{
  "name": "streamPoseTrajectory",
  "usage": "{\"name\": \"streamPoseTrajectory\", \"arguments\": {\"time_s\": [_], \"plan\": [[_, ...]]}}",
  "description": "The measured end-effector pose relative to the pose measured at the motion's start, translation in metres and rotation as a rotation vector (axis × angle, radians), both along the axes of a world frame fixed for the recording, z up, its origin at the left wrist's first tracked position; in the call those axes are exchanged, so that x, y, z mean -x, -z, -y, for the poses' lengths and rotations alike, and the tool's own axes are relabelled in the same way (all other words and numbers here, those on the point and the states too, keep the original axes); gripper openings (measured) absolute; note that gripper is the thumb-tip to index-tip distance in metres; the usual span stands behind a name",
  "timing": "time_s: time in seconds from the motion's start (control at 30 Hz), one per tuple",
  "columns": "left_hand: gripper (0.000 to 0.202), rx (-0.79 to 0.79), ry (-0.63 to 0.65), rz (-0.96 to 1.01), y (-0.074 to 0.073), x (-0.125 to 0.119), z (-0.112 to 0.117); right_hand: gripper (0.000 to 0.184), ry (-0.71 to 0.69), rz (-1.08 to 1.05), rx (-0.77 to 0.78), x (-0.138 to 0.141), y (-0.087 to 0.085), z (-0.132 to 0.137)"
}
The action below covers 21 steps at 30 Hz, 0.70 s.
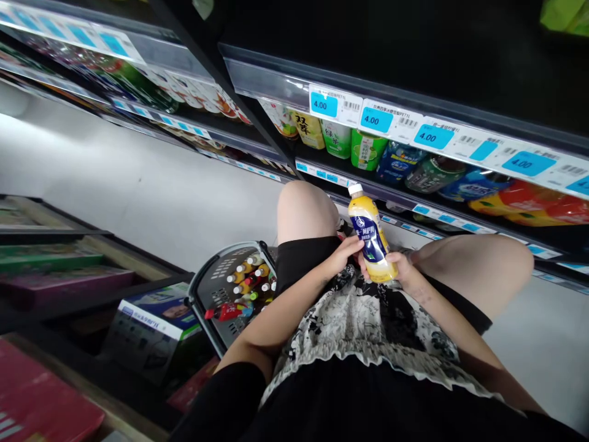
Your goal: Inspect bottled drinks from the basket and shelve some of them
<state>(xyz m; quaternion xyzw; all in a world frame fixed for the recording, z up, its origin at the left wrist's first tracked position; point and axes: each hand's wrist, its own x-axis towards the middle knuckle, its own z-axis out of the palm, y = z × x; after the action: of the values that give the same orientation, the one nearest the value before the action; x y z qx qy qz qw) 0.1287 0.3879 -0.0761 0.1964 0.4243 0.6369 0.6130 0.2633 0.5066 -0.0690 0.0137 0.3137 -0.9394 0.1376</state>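
A bottle of milk tea (373,238) with a yellow and dark blue label and a white cap is held between my two hands above my lap. It stands slightly tilted, label facing up toward me. My left hand (346,253) grips its left side, with fingertips on the label and some fingers hidden behind it. Around the lower right side closes my right hand (401,266), thumb and fingers near the base. The cap points toward the shelves.
A grey shopping basket (216,264) at my left contains several bottles, including a red one (227,312). Shelves with drink bottles (368,149) and price tags (377,120) run ahead of me. Boxed goods (154,325) stand at the lower left. Pale floor (151,184) stretches along the aisle.
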Motion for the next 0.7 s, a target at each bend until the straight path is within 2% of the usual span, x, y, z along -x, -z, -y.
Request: {"name": "streamPoseTrajectory", "arguments": {"time_s": [0.1, 0.27, 0.4, 0.53, 0.6, 0.7], "plan": [[0.071, -0.033, 0.113, 0.085, 0.001, 0.003, -0.003, 0.07, -0.047, -0.009, 0.022, 0.005, -0.01, -0.004], [0.071, -0.039, 0.119, 0.133, 0.004, 0.006, -0.002, 0.07, -0.068, 0.027, 0.037, 0.008, -0.015, -0.007], [0.077, -0.044, 0.123, 0.133, 0.001, 0.009, -0.002, 0.07, 0.024, 0.061, -0.027, 0.008, -0.01, -0.007], [0.077, -0.039, 0.073, 0.12, -0.005, 0.011, -0.006, 0.064, 0.242, 0.198, -0.31, 0.006, -0.008, -0.002], [0.075, -0.028, 0.019, 0.124, -0.008, 0.012, -0.008, 0.069, 0.339, 0.243, -0.478, 0.007, -0.008, 0.001], [0.074, -0.038, -0.014, 0.137, -0.01, 0.012, -0.011, 0.077, 0.378, 0.192, -0.63, 0.01, -0.008, 0.003]]}}
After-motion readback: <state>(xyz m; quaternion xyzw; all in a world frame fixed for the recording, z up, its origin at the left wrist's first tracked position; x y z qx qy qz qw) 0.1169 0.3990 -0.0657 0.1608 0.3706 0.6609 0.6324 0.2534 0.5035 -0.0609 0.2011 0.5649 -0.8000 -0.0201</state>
